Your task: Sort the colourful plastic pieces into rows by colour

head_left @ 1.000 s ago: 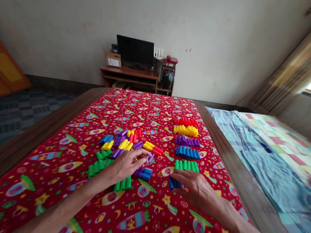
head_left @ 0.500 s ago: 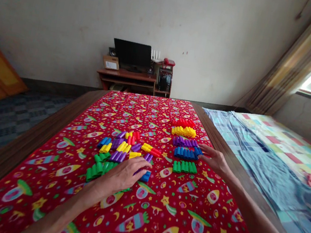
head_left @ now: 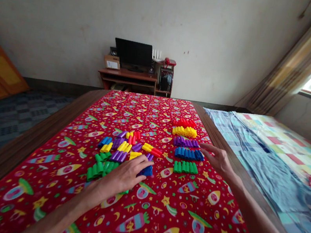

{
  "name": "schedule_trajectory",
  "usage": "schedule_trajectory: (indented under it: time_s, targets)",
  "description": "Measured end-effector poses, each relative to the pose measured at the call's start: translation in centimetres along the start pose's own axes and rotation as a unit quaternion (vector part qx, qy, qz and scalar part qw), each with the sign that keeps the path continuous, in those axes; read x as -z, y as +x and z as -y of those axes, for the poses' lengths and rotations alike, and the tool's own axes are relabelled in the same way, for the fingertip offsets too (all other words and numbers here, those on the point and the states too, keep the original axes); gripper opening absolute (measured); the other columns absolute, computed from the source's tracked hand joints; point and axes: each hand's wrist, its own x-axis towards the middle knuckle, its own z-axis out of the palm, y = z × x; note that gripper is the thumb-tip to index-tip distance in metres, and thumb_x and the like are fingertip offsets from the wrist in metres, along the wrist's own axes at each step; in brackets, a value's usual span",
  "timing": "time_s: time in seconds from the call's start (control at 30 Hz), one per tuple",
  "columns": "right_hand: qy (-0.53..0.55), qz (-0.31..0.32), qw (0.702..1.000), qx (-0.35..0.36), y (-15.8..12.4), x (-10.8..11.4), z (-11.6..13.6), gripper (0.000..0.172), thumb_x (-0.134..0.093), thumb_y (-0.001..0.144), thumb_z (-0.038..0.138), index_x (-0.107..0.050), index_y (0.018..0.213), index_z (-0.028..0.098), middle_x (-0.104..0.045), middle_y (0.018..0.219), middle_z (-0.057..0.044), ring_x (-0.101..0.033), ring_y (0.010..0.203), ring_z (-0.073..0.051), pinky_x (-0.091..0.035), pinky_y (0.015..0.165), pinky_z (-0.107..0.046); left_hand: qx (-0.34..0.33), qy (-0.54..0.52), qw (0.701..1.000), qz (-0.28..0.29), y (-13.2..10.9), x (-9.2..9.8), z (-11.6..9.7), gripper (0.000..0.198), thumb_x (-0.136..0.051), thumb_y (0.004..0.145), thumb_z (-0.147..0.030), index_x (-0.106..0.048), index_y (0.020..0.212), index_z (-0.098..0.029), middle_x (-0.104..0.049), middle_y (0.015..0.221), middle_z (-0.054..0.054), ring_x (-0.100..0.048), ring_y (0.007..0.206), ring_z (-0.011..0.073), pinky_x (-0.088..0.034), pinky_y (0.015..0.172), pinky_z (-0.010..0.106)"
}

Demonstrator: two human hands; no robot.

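My left hand [head_left: 130,170] is closed on a blue tube-shaped plastic piece [head_left: 148,170], thumb and forefinger on either side, at the near right of a loose heap. The heap mixes green pieces [head_left: 99,168], yellow pieces [head_left: 124,146], purple pieces [head_left: 119,156] and red pieces [head_left: 132,139]. My right hand [head_left: 218,161] is open, fingertips by the right end of the blue row [head_left: 188,154]. Beyond that row are a purple row [head_left: 186,142], a yellow row [head_left: 184,131] and a red row [head_left: 184,123]; a green row [head_left: 186,167] lies nearest me.
A red patterned cloth [head_left: 173,207] covers the long table, with its brown wooden edge [head_left: 76,107] showing. To the right stands a bed [head_left: 272,164]. A desk [head_left: 129,74] with a monitor [head_left: 132,55] is against the far wall.
My right hand has moved slightly right, away from the blue row's end piece, which now lies in line. My left fingers have closed around a blue piece and shifted it slightly.
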Motion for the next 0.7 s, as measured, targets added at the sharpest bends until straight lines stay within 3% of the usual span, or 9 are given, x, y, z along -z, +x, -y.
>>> schedule_trajectory:
  time_s: [0.1,0.23,0.33,0.5,0.7]
  targets:
    - [0.033,-0.005,0.999,0.013,0.6,-0.8,3.8,0.032,-0.054,0.089,0.039,-0.076,0.099,0.017,-0.077,0.089,-0.008,-0.072,0.078,-0.022,-0.055,0.071,-0.031,0.046,-0.074,0.993,-0.078,0.9,0.4,-1.0,0.052,-0.061,0.082,-0.016,-0.052,0.132,-0.023,-0.067,0.113,0.007,-0.065,0.104,0.0219,-0.053,0.093,0.037]
    - [0.102,0.153,0.978,0.103,0.5,-3.5,10.3,0.029,-0.054,0.092,0.034,-0.072,0.109,0.018,-0.075,0.099,-0.008,-0.071,0.082,-0.019,-0.053,0.072,-0.027,0.085,-0.160,0.977,-0.114,1.2,0.3,-1.5,0.061,-0.060,0.083,-0.024,-0.041,0.141,-0.024,-0.072,0.110,0.006,-0.069,0.100,0.0214,-0.056,0.091,0.037]
    - [0.135,0.231,0.951,0.157,0.3,-6.3,13.6,0.030,-0.055,0.092,0.027,-0.067,0.118,0.019,-0.075,0.096,-0.006,-0.070,0.076,-0.016,-0.050,0.068,-0.024,0.066,-0.123,0.983,-0.118,1.0,0.2,-1.5,0.064,-0.059,0.085,-0.024,-0.037,0.145,-0.026,-0.068,0.122,0.006,-0.066,0.109,0.0226,-0.053,0.095,0.038]
    - [0.155,0.223,0.956,0.113,0.6,-9.3,14.5,0.033,-0.060,0.080,0.012,-0.070,0.112,0.015,-0.072,0.079,-0.002,-0.062,0.062,-0.012,-0.043,0.060,-0.020,0.030,-0.004,0.987,-0.160,0.6,0.1,-1.3,0.060,-0.054,0.088,-0.021,-0.035,0.145,-0.023,-0.060,0.133,0.011,-0.058,0.120,0.0256,-0.047,0.102,0.043]
    - [0.202,0.219,0.955,-0.009,1.1,-8.3,12.9,0.025,-0.059,0.082,0.024,-0.074,0.099,0.014,-0.064,0.064,0.002,-0.052,0.054,-0.010,-0.038,0.053,-0.020,0.054,0.012,0.988,-0.145,0.9,0.2,-0.4,0.033,-0.050,0.092,-0.025,-0.055,0.124,-0.018,-0.066,0.114,0.012,-0.064,0.105,0.0262,-0.053,0.090,0.040]
